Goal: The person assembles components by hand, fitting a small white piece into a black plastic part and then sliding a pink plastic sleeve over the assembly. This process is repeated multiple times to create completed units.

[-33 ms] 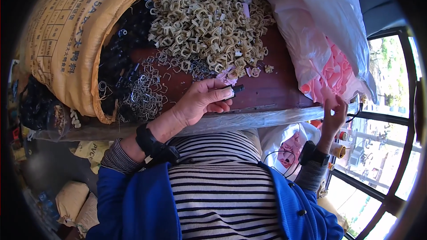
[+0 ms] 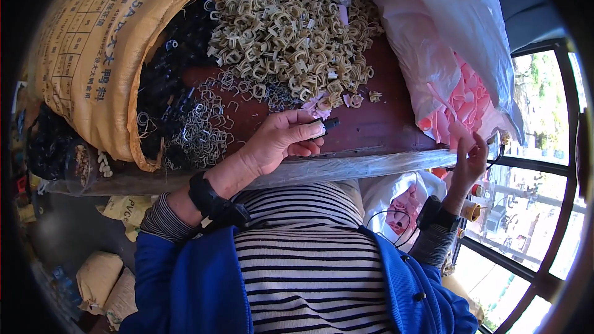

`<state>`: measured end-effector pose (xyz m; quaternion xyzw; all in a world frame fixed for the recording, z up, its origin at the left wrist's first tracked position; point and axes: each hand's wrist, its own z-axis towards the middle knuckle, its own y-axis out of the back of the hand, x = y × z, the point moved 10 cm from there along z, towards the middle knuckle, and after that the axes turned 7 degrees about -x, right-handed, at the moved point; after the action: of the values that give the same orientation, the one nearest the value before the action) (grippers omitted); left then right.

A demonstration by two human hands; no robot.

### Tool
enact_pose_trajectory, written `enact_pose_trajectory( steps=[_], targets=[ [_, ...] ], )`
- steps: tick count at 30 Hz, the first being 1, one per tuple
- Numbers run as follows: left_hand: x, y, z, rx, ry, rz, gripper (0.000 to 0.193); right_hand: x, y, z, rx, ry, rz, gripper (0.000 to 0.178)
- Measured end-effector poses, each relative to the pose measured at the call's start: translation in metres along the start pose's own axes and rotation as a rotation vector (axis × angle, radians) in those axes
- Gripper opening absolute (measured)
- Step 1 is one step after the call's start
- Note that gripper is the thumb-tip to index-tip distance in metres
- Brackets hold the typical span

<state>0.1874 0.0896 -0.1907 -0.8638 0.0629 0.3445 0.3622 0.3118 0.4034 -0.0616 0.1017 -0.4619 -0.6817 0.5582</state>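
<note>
Near the table's front edge, my left hand (image 2: 283, 140) is closed, thumb and fingers pinching a small black plastic part (image 2: 332, 123) with a pale bit beside the thumb. To the right, my right hand (image 2: 471, 156) is closed at the mouth of a white sack, its fingertips on a pink strip (image 2: 458, 131). More curled pink strips (image 2: 471, 94) fill that sack (image 2: 427, 18). Beyond my left hand lies a heap of cream plastic clips (image 2: 291, 31), with a few pale pink scraps (image 2: 317, 106) at its near edge.
Left of the clips, an orange woven sack (image 2: 93, 55) lies with black parts (image 2: 170, 68) spilling out. Bent metal hooks (image 2: 201, 127) lie in front. Plastic film covers the table edge (image 2: 346, 166). Below it at right sits a white bag (image 2: 377, 195) with pink pieces. Windows stand far right.
My right hand has shifted slightly to the right, with the pink strip at its fingertips. My left hand and the black part stay in place.
</note>
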Motion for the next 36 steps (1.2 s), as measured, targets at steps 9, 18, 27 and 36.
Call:
enact_pose_trajectory(
  steps=[9, 18, 27, 36],
  targets=[
    [-0.008, 0.015, -0.015, -0.077, -0.042, -0.095, 0.026, 0.078, -0.087, 0.006, 0.162, -0.824, 2.059, 0.038],
    [-0.024, 0.012, -0.032, -0.034, -0.065, 0.005, 0.027, 0.203, -0.136, -0.085, 0.915, -0.288, 1.171, 0.034],
    [-0.003, 0.000, -0.029, 0.072, 0.016, 0.253, 0.029, 0.236, -0.103, -0.079, 0.833, 0.315, 0.852, 0.035],
    [0.014, 0.004, -0.025, -0.011, 0.022, 0.178, 0.026, 0.234, -0.095, -0.091, 0.781, 0.289, 0.738, 0.037]
  ],
)
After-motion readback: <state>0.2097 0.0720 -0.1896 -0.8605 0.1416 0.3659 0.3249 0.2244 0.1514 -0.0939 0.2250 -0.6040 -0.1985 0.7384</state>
